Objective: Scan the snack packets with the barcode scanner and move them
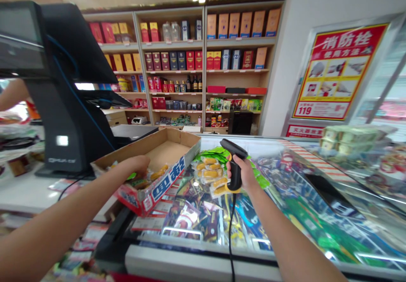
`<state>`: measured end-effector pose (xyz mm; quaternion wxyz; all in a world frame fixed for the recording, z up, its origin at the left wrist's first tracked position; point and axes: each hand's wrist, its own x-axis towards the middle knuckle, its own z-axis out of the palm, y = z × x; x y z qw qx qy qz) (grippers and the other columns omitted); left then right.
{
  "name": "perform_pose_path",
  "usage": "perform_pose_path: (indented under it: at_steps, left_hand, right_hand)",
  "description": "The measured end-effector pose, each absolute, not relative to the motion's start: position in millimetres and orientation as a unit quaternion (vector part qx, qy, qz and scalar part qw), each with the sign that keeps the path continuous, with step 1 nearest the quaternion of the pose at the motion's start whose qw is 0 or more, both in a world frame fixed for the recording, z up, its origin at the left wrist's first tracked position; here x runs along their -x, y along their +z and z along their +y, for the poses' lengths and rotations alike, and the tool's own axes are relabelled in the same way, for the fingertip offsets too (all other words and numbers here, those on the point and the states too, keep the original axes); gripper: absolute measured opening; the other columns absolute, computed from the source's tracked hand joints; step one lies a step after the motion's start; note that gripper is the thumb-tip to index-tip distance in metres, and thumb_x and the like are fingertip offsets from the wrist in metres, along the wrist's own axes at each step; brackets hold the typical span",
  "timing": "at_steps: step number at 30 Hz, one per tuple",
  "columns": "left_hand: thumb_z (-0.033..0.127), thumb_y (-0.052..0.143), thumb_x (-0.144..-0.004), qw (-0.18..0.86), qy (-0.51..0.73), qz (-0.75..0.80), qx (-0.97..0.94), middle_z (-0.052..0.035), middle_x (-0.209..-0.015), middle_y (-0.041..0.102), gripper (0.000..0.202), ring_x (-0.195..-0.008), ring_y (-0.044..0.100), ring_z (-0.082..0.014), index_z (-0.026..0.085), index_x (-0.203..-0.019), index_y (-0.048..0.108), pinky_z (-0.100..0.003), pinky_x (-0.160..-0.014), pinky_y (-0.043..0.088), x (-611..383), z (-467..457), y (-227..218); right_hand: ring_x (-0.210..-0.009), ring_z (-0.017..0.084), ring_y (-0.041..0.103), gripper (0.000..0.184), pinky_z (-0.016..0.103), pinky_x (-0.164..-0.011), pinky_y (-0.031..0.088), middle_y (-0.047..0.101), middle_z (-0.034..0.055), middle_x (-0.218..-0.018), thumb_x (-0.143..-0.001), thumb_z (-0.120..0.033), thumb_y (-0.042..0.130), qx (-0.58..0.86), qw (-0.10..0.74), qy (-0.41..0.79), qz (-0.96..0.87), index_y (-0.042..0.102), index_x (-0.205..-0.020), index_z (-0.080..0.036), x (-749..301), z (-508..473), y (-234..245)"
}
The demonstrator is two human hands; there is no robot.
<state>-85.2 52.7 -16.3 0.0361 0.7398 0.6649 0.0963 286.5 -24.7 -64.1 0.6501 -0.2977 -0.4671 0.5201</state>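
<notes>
My right hand (241, 172) is closed round the grip of a black barcode scanner (234, 158), its cable hanging down toward me. The scanner's head points left over clear snack packets with yellow pieces (209, 172) lying on the glass lid of a chest freezer (285, 176). My left hand (135, 164) reaches into a shallow cardboard box (173, 151) that rests on the freezer's left end. Its fingers curl over packets inside the box; what they grip, if anything, is hidden.
A black point-of-sale terminal (63, 100) stands on the white counter at left, another person's arm (12, 93) behind it. Shelves of boxed goods and bottles (190, 62) line the back wall. A red fire-hydrant poster (336, 72) hangs at right, stacked packs (349, 140) below it.
</notes>
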Motion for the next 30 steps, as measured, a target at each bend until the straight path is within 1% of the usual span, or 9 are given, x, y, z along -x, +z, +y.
perform_pose_path:
  at_steps: [4, 10, 12, 14, 16, 18, 23, 27, 30]
  left_hand:
    - [0.005, 0.076, -0.051, -0.033, -0.036, 0.675, -0.736, 0.0068, -0.04, 0.027, 0.046, -0.062, 0.052, -0.0165, 0.016, -0.036, 0.034, -0.026, -0.072, 0.041, 85, 49, -8]
    - [0.022, 0.064, -0.078, 0.039, 0.176, 0.668, -0.722, 0.0069, -0.046, 0.044, 0.026, -0.06, 0.047, -0.0083, 0.011, -0.056, 0.057, -0.019, -0.069, 0.039, 97, 42, 27]
    - [0.027, 0.062, -0.082, 0.154, 0.333, 0.64, -0.675, 0.0069, -0.052, 0.052, 0.022, -0.063, 0.051, -0.0084, 0.011, -0.067, 0.059, -0.019, -0.07, 0.044, 87, 30, 37]
    - [0.028, 0.06, -0.086, 0.339, 0.483, 0.546, -0.595, 0.003, -0.065, 0.062, 0.017, -0.07, 0.059, -0.0106, 0.012, -0.081, 0.058, -0.025, -0.073, 0.051, 65, 13, 43]
    - [0.025, 0.052, -0.092, 0.521, 0.551, 0.414, -0.504, -0.0053, -0.083, 0.069, 0.013, -0.079, 0.066, -0.015, 0.013, -0.092, 0.057, -0.033, -0.077, 0.055, 35, -4, 41]
    - [0.023, 0.042, -0.096, 0.652, 0.542, 0.328, -0.418, -0.0113, -0.094, 0.07, 0.02, -0.086, 0.069, -0.0182, 0.012, -0.096, 0.058, -0.036, -0.079, 0.057, 3, -15, 31]
    - [0.021, 0.047, -0.094, 0.773, 0.496, 0.276, -0.284, -0.0129, -0.088, 0.07, 0.016, -0.081, 0.071, -0.019, 0.011, -0.089, 0.059, -0.036, -0.082, 0.058, -54, -5, -17]
    - [0.014, 0.061, -0.084, 0.727, 0.536, 0.291, -0.316, -0.0041, -0.071, 0.066, 0.004, -0.069, 0.069, -0.0163, 0.013, -0.082, 0.057, -0.04, -0.083, 0.059, -72, 11, -54]
    - [0.011, 0.073, -0.069, 0.637, 0.573, 0.332, -0.396, -0.0015, -0.076, 0.068, 0.024, -0.07, 0.069, -0.0165, 0.014, -0.089, 0.06, -0.039, -0.077, 0.06, -74, 18, -75]
  right_hand:
    - [-0.041, 0.012, 0.055, 0.035, 0.023, -0.038, 0.046, 0.061, -0.0016, -0.057, -0.074, -0.049, 0.069, 0.297, 0.651, 0.517, -0.469, 0.059, -0.084, -0.017, -286, -26, -63]
    - [-0.037, 0.011, 0.052, 0.035, 0.022, -0.035, 0.043, 0.06, -0.0024, -0.054, -0.074, -0.048, 0.07, 0.29, 0.648, 0.531, -0.462, 0.06, -0.083, -0.017, -285, -25, -63]
    - [-0.037, 0.01, 0.052, 0.035, 0.021, -0.035, 0.043, 0.06, -0.0023, -0.054, -0.074, -0.048, 0.07, 0.289, 0.647, 0.534, -0.462, 0.06, -0.083, -0.017, -285, -25, -63]
    - [-0.037, 0.011, 0.052, 0.035, 0.021, -0.034, 0.043, 0.06, -0.0022, -0.054, -0.073, -0.048, 0.071, 0.289, 0.647, 0.533, -0.463, 0.06, -0.083, -0.016, -284, -24, -64]
    - [-0.037, 0.011, 0.053, 0.035, 0.021, -0.034, 0.043, 0.06, -0.0021, -0.054, -0.073, -0.048, 0.071, 0.29, 0.645, 0.532, -0.466, 0.06, -0.083, -0.016, -284, -24, -65]
    - [-0.037, 0.011, 0.053, 0.034, 0.021, -0.034, 0.043, 0.06, -0.0021, -0.054, -0.073, -0.047, 0.071, 0.291, 0.644, 0.532, -0.467, 0.061, -0.083, -0.016, -283, -24, -66]
    - [-0.036, 0.011, 0.052, 0.034, 0.021, -0.034, 0.043, 0.06, -0.0024, -0.053, -0.073, -0.047, 0.071, 0.301, 0.636, 0.535, -0.467, 0.061, -0.083, -0.016, -282, -25, -67]
    - [-0.037, 0.011, 0.053, 0.034, 0.021, -0.035, 0.043, 0.06, -0.0023, -0.054, -0.074, -0.048, 0.07, 0.309, 0.613, 0.543, -0.483, 0.06, -0.083, -0.016, -282, -27, -66]
    - [-0.037, 0.011, 0.053, 0.035, 0.021, -0.035, 0.043, 0.06, -0.0019, -0.054, -0.073, -0.048, 0.07, 0.322, 0.572, 0.559, -0.506, 0.06, -0.083, -0.016, -280, -30, -64]
